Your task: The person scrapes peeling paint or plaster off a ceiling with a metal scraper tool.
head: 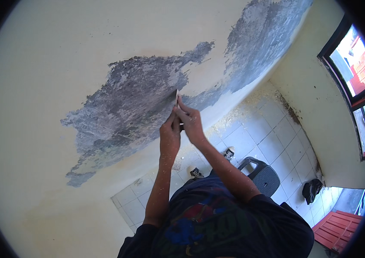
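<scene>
My left hand (170, 130) and my right hand (191, 124) are close together in front of the wall, both gripping a thin flat scraper (177, 95). Its blade is seen nearly edge-on and points up at the wall; the fingers hide most of the rest. Behind the blade lies a grey patch of bare plaster (137, 87) with ragged edges. Pale yellow paint (56, 64) surrounds it on the wall. A narrow tongue of paint (201, 74) remains beside the hands, between this patch and a second grey area (256, 38). Whitish specks dot both forearms.
Paint flakes (230, 117) litter the white tiled floor (256, 129) along the wall. By my feet stands a dark plastic stool (264, 180). A black bag (312, 191) lies near the right wall, below a dark-framed window (347, 67). A red panelled door (337, 230) is at lower right.
</scene>
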The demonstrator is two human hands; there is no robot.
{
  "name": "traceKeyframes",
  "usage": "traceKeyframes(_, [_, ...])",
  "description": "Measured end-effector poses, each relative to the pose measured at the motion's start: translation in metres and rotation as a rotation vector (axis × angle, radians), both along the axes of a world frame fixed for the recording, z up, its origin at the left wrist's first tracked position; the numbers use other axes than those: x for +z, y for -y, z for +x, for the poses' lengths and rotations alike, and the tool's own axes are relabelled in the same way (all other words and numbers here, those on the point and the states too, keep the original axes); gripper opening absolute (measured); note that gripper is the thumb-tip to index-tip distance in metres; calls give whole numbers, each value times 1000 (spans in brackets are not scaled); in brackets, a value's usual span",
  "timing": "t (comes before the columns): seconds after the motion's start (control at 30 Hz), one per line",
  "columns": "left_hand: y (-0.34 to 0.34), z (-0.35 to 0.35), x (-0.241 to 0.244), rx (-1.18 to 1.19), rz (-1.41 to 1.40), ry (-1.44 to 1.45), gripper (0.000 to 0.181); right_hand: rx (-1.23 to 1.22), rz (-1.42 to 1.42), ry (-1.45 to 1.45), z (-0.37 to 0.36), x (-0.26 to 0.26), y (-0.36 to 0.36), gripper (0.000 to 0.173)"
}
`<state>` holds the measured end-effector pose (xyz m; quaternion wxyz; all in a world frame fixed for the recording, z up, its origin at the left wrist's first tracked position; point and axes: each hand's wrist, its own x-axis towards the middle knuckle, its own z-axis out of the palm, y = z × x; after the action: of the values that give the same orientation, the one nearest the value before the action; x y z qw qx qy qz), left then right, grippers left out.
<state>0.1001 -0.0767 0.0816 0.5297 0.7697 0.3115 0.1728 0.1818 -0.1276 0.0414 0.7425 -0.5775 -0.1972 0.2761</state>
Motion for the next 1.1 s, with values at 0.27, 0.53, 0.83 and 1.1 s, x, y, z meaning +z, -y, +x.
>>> traceKeyframes(0.27, [0,6,-8,3,170,28,36,-40,-33,33,4,8,0,48])
traceKeyframes(0.53, [2,-1,-10,14,10,67,34,-54,-95,62,-3,-5,1,44])
traceKeyframes(0.83, [-2,-4,-20,16,160,150,34,-102,-104,160,-6,0,-2,46])
traceKeyframes(1.1, [0,6,-13,24,171,79,31,-132,-155,177,-2,-6,-1,50])
